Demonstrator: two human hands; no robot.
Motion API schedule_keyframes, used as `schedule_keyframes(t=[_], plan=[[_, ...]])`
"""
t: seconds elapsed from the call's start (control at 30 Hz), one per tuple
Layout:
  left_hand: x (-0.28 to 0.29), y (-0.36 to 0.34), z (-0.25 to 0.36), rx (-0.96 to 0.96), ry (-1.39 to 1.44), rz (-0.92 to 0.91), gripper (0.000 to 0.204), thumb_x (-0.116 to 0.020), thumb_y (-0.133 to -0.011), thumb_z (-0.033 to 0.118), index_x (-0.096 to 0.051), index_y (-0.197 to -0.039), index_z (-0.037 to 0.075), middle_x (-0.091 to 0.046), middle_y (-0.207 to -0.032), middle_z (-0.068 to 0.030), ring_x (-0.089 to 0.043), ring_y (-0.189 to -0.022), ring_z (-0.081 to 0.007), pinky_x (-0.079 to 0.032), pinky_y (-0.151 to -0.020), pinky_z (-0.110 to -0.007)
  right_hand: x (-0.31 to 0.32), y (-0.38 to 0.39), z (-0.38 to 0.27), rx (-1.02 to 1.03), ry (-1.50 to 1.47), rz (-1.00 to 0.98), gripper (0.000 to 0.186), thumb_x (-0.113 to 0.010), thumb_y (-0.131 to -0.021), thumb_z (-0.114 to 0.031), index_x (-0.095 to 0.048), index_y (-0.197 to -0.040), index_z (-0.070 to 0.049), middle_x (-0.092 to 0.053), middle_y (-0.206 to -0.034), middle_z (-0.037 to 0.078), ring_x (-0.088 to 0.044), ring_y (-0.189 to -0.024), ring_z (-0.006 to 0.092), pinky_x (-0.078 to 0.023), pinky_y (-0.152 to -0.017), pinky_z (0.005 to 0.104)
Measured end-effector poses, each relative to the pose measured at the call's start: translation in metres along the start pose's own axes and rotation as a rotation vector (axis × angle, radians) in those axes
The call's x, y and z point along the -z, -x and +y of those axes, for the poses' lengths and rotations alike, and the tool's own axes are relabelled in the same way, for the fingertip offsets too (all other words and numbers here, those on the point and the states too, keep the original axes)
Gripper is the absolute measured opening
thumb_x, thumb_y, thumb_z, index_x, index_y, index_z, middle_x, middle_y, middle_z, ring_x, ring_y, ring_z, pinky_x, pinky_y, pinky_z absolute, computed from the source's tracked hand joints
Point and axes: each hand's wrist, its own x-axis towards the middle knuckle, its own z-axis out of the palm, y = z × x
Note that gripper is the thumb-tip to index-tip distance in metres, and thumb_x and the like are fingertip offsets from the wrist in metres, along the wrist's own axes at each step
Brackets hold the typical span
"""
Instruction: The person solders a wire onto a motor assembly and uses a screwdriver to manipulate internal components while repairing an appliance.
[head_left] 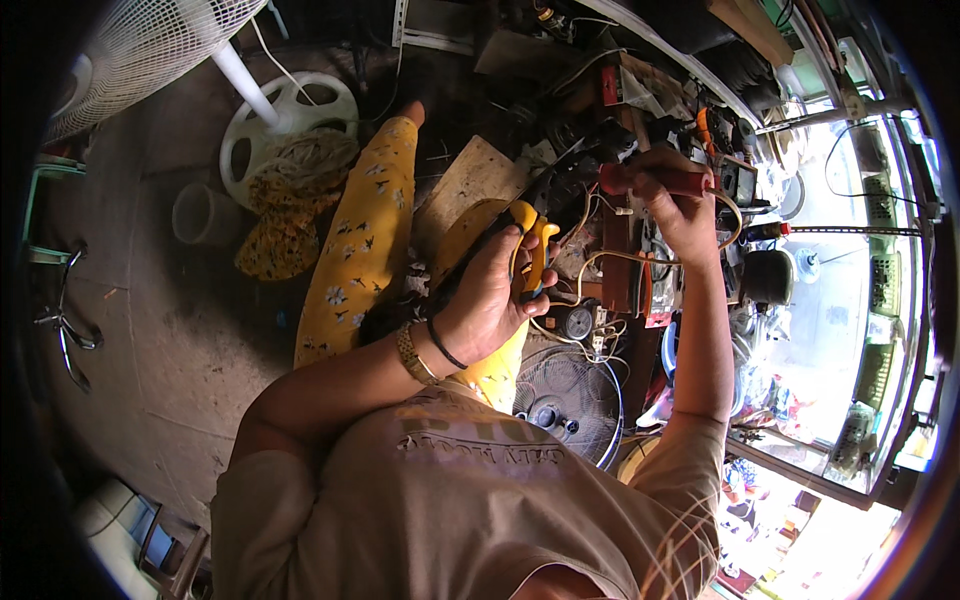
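Note:
My left hand [485, 305] is closed around a pair of pliers with yellow and dark handles [542, 245], held in front of my lap. The pliers' jaws are hard to make out. To the right and farther forward, my right hand [685, 220] grips a red-handled soldering iron [616, 180]. A pale cord [738, 222] leaves the handle's right end and loops back down to the left. The iron's tip is lost among the dark parts [570, 190] to its left.
A fan grille [565, 385] lies low beside my right leg. A wooden board [475, 180] rests ahead of my lap. Cluttered tools and parts fill the right, by a bright glass case [830, 330]. A standing fan's white base [235, 130] and a pale bucket [198, 215] are at left.

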Motion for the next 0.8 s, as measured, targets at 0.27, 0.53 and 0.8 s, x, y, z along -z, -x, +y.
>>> schedule_keyframes(t=[0.27, 0.53, 0.8], plan=[[-0.008, 0.021, 0.039, -0.115, -0.061, -0.179, 0.028, -0.051, -0.095, 0.039, -0.054, -0.104, 0.013, -0.057, -0.116, -0.0081, -0.055, -0.090, -0.0180, -0.042, -0.056, -0.025, -0.002, 0.007, 0.013, -0.027, -0.369, 0.270, 0.016, -0.059, -0.092, -0.016, -0.063, -0.097, -0.001, -0.064, -0.084, 0.003, -0.051, -0.066, 0.0060, -0.041, -0.060, 0.0213], [0.011, 0.041, 0.120, -0.538, -0.813, 0.199, 0.034, -0.053, -0.095, 0.034, -0.053, -0.120, 0.011, -0.056, -0.105, 0.0005, -0.052, -0.097, -0.0088, -0.044, -0.079, -0.027, 0.006, 0.034, 0.005, -0.065, -0.376, 0.260, 0.013, -0.059, -0.088, -0.011, -0.063, -0.094, 0.000, -0.067, -0.090, 0.005, -0.061, -0.079, 0.0103, -0.047, -0.069, 0.0232], [0.039, 0.039, 0.129, -0.779, -1.249, 0.379, 0.027, -0.051, -0.095, 0.025, -0.053, -0.109, 0.003, -0.052, -0.095, -0.0020, -0.049, -0.090, -0.0107, -0.040, -0.082, -0.027, -0.002, 0.044, 0.000, -0.088, -0.228, 0.166, 0.014, -0.060, -0.083, -0.006, -0.066, -0.092, 0.003, -0.067, -0.085, 0.007, -0.061, -0.077, 0.0125, -0.048, -0.073, 0.0264]])
